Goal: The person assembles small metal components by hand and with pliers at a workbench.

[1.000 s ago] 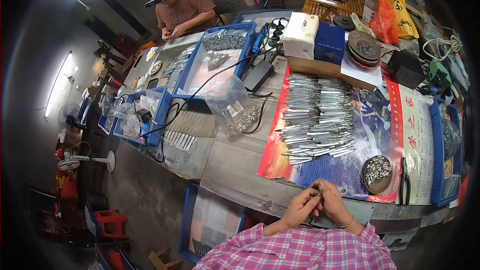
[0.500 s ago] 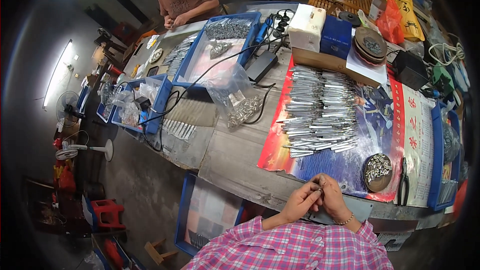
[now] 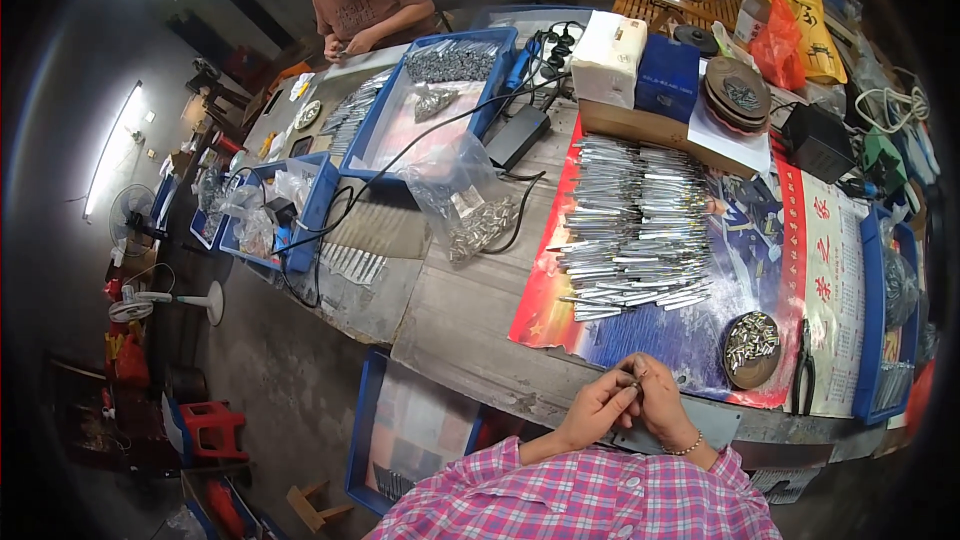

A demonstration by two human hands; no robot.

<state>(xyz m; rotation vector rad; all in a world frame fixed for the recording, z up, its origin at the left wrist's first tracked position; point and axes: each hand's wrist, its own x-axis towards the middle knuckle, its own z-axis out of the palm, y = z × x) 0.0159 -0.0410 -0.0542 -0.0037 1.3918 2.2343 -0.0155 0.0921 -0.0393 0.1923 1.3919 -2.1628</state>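
Observation:
My left hand (image 3: 597, 410) and my right hand (image 3: 661, 408) meet at the table's front edge, fingers pinched together. Whatever lies between the fingertips is too small and covered to make out. Beyond them, two rows of slim silvery metal pieces (image 3: 632, 225) lie stacked on a colourful poster sheet (image 3: 600, 331). To the right of my right hand stands a round dish (image 3: 739, 377) full of small shiny metal cylinders (image 3: 752, 342). Next to it are black-handled pliers (image 3: 803, 370).
A clear bag of small metal parts (image 3: 480, 225) and a blue tray (image 3: 353, 163) lie to the left. A white box (image 3: 607, 58) and a blue box (image 3: 666, 78) stand at the back. Black cables cross the table. Another person (image 3: 375, 0) works at the far left.
The whole view has shifted very slightly. My hands stay together in nearly the same place, with the fingers moved a little.

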